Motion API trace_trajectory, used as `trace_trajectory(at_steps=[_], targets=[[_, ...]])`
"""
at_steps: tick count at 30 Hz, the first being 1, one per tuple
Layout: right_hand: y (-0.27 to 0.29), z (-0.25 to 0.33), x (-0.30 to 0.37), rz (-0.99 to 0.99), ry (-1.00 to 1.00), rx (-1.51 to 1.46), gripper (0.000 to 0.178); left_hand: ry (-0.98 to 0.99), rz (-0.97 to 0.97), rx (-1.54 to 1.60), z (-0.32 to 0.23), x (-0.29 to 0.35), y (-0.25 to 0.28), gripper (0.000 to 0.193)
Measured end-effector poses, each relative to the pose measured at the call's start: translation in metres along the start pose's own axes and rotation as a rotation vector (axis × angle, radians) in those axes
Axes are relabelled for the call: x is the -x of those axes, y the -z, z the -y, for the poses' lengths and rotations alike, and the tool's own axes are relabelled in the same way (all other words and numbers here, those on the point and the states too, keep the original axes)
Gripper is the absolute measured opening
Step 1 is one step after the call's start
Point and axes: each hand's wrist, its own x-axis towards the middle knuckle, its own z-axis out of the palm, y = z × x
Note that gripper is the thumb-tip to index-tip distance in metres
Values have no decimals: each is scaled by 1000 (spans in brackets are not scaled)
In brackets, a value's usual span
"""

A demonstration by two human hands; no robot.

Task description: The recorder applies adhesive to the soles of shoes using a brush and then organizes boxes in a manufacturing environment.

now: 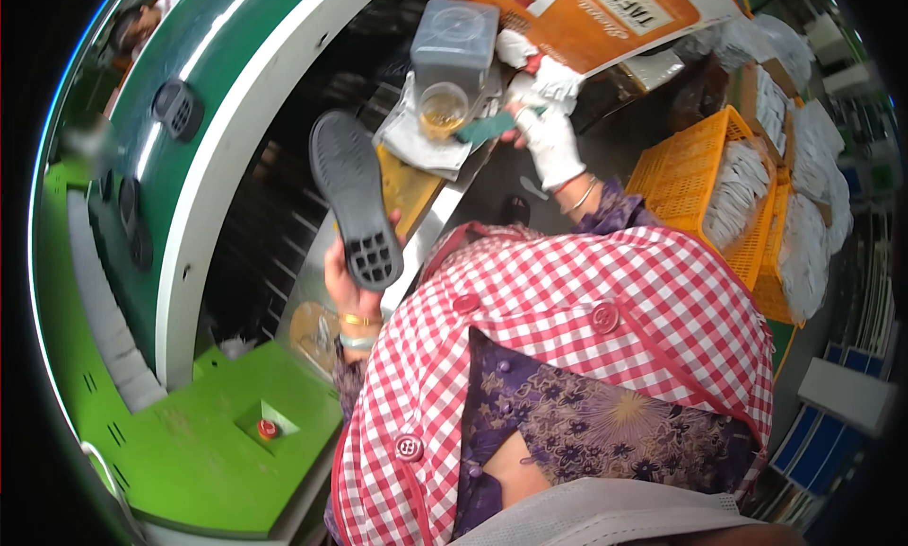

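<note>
My bare left hand (367, 303) is closed around the heel end of a black shoe sole (347, 172); the sole's open grid of square cells faces up. My right hand (550, 147), in a white glove with bare fingertips, grips a flat green tool (486, 128). Its far tip meets the rim of a clear plastic cup (443, 109) with yellowish liquid in it; whether the tip dips inside cannot be made out. The cup stands on crumpled white paper (416, 141), in front of a translucent lidded plastic box (454, 35).
A green conveyor belt (210, 49) with a white rim curves along the left, carrying several dark soles (178, 109). On the green panel (203, 442) is a red button (268, 430). An orange carton (605, 21) lies beyond; a yellow crate (695, 177) with bagged white pieces stands right.
</note>
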Motion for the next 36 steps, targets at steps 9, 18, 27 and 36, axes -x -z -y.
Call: trace_trajectory(at_steps=[9,18,27,36], targets=[[-17,-18,-66,84,229,253,33,-11,128,114,0,-33,-7,52],[-48,-17,-80,138,334,719,31,-79,-34,72,9,-28,5,50],[-39,1,-86,40,399,610,27,-34,8,103,9,-22,3,49],[-42,-9,-86,63,546,797,21,-63,52,47,13,-27,-2,46]])
